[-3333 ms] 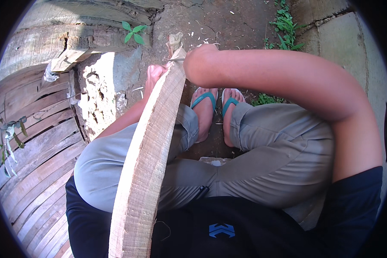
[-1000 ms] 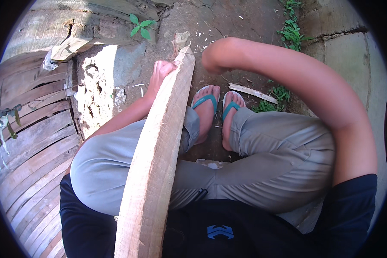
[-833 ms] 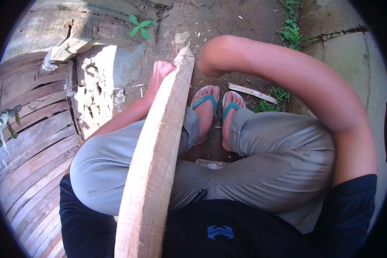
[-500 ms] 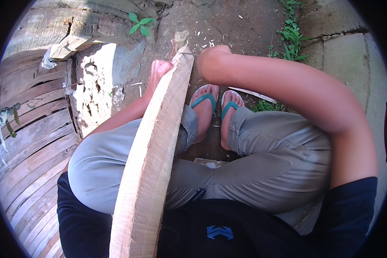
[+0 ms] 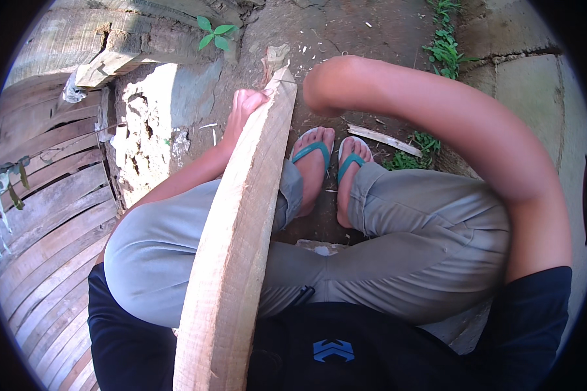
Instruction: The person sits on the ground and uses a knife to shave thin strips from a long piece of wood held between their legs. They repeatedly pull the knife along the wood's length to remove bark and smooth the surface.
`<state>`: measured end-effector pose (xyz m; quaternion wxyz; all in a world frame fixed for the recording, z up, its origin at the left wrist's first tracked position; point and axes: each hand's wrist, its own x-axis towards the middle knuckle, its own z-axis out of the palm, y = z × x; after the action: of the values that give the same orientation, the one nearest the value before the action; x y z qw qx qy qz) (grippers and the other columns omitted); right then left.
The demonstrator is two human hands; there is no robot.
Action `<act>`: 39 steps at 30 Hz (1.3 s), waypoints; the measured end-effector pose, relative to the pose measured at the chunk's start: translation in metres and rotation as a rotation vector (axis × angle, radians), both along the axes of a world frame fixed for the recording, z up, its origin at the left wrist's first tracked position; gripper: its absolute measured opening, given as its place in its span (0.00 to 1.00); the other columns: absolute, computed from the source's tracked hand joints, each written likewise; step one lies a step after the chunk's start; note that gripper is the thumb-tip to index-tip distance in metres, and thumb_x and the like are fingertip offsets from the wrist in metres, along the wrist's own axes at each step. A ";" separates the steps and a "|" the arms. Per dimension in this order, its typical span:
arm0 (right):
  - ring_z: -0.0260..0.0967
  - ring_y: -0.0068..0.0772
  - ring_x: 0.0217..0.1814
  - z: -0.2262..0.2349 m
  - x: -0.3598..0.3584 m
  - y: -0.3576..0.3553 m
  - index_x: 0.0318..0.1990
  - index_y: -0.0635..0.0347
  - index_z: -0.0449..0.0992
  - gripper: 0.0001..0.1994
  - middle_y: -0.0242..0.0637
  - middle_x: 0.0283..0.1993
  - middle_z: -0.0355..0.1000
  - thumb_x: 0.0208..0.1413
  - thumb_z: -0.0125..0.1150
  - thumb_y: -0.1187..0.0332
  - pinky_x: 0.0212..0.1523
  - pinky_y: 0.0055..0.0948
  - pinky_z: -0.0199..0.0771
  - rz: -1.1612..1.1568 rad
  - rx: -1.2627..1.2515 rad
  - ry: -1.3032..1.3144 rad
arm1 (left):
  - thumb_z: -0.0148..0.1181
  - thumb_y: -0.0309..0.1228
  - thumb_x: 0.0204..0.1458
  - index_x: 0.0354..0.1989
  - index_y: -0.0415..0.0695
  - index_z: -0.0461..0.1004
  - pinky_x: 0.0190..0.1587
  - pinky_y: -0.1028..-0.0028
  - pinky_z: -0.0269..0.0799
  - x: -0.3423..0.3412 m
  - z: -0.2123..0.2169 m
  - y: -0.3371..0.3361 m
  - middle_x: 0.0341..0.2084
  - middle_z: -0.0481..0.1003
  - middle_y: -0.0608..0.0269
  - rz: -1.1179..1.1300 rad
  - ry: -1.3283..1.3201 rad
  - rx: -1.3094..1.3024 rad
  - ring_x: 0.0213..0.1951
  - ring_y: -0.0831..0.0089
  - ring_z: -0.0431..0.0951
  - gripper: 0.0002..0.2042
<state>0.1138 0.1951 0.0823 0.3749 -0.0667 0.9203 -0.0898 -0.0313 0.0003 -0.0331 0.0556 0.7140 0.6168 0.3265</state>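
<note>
A long, rough-sawn wooden beam (image 5: 241,215) slants from my lap over my left thigh, its far end cut to a blunt point. Curled against its left edge near that tip is my left hand (image 5: 248,107), closed on the beam. My right hand (image 5: 321,91) is just right of the tip, apart from the wood and bent into a closed shape. The wrist hides its fingers and most of whatever they hold. A thin dark line crosses the beam's tip, too fine to identify. Just beyond the tip stands a rough piece of wood (image 5: 274,58).
My feet in teal-strapped flip-flops (image 5: 312,151) rest on the dirt ground. A split wood strip (image 5: 385,139) lies right of them, with pale shavings scattered about. A slatted wooden wall (image 5: 52,228) is on the left, heavy timber (image 5: 130,39) at far left, a concrete slab (image 5: 535,104) at right.
My right hand has shifted slightly right, away from the beam's tip, and its forearm has risen in view, uncovering more of the wood strip. The beam has shifted slightly right.
</note>
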 end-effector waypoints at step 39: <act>0.79 0.44 0.46 -0.080 -0.006 0.009 0.46 0.64 0.81 0.14 0.46 0.49 0.78 0.54 0.57 0.68 0.42 0.41 0.79 -0.203 -0.001 -0.056 | 0.77 0.31 0.33 0.53 0.44 0.60 0.44 0.60 0.66 -0.006 -0.013 0.006 0.41 0.67 0.54 -0.049 0.022 0.063 0.41 0.55 0.67 0.37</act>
<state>0.1077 0.2042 0.0019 0.3894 0.0291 0.9115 -0.1293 -0.0374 0.0060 -0.0460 0.0341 0.7340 0.5889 0.3364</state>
